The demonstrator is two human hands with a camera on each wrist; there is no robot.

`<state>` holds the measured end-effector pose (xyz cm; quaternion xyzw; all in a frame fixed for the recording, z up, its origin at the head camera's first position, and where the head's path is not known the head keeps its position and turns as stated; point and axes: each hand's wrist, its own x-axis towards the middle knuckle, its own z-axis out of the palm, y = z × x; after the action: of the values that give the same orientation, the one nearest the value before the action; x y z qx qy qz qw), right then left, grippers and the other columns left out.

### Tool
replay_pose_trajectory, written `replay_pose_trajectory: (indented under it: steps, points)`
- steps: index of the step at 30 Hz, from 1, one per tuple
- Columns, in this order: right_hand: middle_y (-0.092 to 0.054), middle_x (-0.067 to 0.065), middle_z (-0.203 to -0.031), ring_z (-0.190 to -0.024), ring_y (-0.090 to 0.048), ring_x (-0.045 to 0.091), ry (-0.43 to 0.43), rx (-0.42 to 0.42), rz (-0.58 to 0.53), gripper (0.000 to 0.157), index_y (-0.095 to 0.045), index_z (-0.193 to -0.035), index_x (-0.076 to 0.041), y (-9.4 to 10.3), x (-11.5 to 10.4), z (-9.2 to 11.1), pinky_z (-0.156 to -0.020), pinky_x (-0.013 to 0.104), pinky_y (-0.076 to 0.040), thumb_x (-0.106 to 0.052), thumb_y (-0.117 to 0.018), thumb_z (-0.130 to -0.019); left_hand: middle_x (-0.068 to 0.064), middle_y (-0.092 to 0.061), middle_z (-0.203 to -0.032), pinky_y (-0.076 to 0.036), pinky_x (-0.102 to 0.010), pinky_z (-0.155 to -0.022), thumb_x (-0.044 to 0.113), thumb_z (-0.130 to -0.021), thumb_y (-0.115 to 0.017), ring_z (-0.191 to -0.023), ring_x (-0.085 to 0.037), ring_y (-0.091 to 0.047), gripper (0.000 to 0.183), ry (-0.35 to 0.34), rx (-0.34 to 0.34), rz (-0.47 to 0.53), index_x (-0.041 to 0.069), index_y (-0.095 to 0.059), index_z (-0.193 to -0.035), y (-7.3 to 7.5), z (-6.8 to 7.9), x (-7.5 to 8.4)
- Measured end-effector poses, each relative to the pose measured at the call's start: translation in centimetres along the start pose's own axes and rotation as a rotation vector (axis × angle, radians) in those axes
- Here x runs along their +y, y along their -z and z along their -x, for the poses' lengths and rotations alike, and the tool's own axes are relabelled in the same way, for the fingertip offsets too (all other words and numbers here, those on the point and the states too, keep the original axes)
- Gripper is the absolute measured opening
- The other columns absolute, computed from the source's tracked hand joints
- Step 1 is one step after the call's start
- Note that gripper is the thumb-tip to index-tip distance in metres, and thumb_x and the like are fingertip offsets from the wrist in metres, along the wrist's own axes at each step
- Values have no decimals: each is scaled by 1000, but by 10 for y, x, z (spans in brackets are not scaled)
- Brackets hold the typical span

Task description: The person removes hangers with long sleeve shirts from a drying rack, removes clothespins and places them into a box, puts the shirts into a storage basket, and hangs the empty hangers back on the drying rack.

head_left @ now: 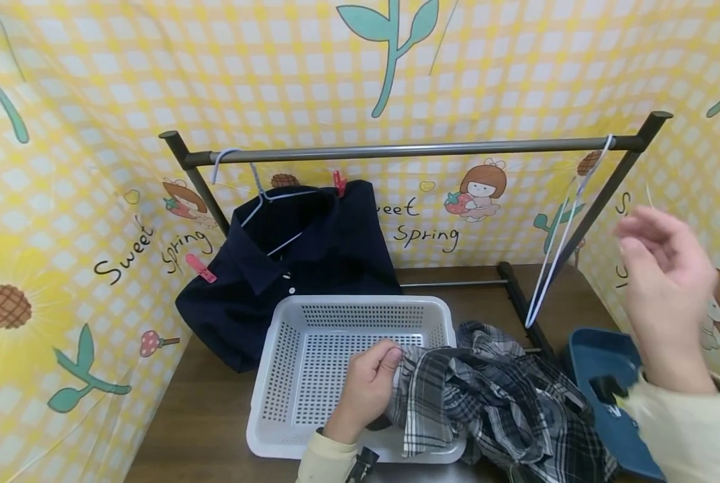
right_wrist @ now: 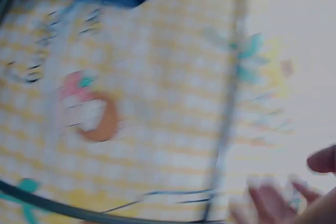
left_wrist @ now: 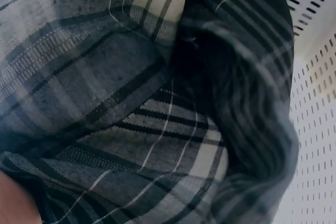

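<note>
The left hand [head_left: 366,386] pinches the edge of a grey and black plaid garment [head_left: 498,396] between thumb and fingers, so this grip is clamped on the cloth. The garment lies crumpled over the right side of a white basket [head_left: 360,300] and continues on its right, near a blue tray [head_left: 601,343]. The right hand [head_left: 667,282] is raised above this tray; its fingers are loosely bent, and its grip is apart, with no object visible in it. Nearest to it, a white hanger [head_left: 557,255] hangs at the right end of the rack's rail [head_left: 408,151]. At the left end, a dark blue shirt [head_left: 360,235] hangs on another hanger [head_left: 263,196], with red clips [head_left: 339,183] attached. The basket stands on a brown desk [head_left: 184,416].
</note>
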<state>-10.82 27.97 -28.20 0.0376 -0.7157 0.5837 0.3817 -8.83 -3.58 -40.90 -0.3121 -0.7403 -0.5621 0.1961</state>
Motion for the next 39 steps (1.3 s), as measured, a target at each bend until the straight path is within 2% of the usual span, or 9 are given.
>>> replay_pose_trajectory:
  steps: [4,8,12,19,24,26,33,36,39]
  points:
    - [-66,15,-100,-91,-62,19,237,-497,-59,23,-61,-106,13,16,-26,43,-82,20,-44,18,-52,-85,-1,-48,-62,-38,-19,-48,-8,-93,-49,-53,-3,-37,15,-27,-13,5,4,-56,-87,2,-3,0]
    - [-54,7,-127,-110,-53,23,304,-1002,412,57,-60,-119,-25,27,-13,84,-80,31,-48,16,-59,-78,-2,-50,-63,-40,-19,-50,-10,-91,-50,-54,-4,-39,16,-41,-19,-3,4,-56,-88,4,-5,0]
    - [-45,12,-134,-116,-47,35,271,-1220,615,67,-57,-114,-36,33,31,110,-77,50,-48,17,-54,-75,-2,-55,-68,-43,-24,-57,-8,-93,-47,-59,-8,-44,17,43,-28,3,5,-58,-90,4,-1,-13]
    - [-45,22,-131,-112,-50,41,67,-1194,609,57,-61,-113,-28,39,77,126,-76,52,-47,14,-57,-76,-1,-60,-77,-45,-30,-62,-7,-94,-45,-68,-14,-53,19,51,2,-18,7,-58,-93,8,-4,-28]
    - [-57,1,-101,-92,-56,24,-200,-1299,422,12,-59,-91,-30,41,88,129,-66,36,-45,-26,-69,-85,4,-60,-80,-45,-30,-63,8,-99,-45,-69,-12,-53,14,128,-48,-94,12,-58,-97,9,-6,-31]
    - [-51,-8,-80,-73,-53,15,-252,-1279,375,16,-54,-81,-26,43,87,129,-57,29,-40,-33,-68,-87,8,-57,-79,-44,-29,-61,18,-100,-45,-67,-9,-50,13,175,-91,-216,16,-57,-97,12,-7,-28]
    - [-31,-20,-65,-54,-36,-2,45,-899,405,39,-42,-71,-27,48,45,123,-45,18,-32,-6,-73,-82,1,-57,-99,-44,-30,-65,25,-92,-63,-86,-15,-53,11,142,-39,-688,17,-70,-88,23,-13,-17]
    - [-30,-20,-67,-53,-33,-3,176,-761,444,48,-40,-71,-28,43,19,116,-45,15,-29,3,-75,-74,5,-57,-81,-40,-27,-52,25,-94,-59,-64,-11,-50,14,247,-17,-634,15,-70,-94,25,-17,-9]
    - [-35,-16,-64,-52,-32,-1,188,-541,465,45,-45,-69,-26,31,-4,112,-46,15,-28,6,-76,-72,4,-64,-76,-47,-26,-55,24,-101,-47,-59,-8,-57,20,405,-60,-332,12,-62,-105,25,-23,0]
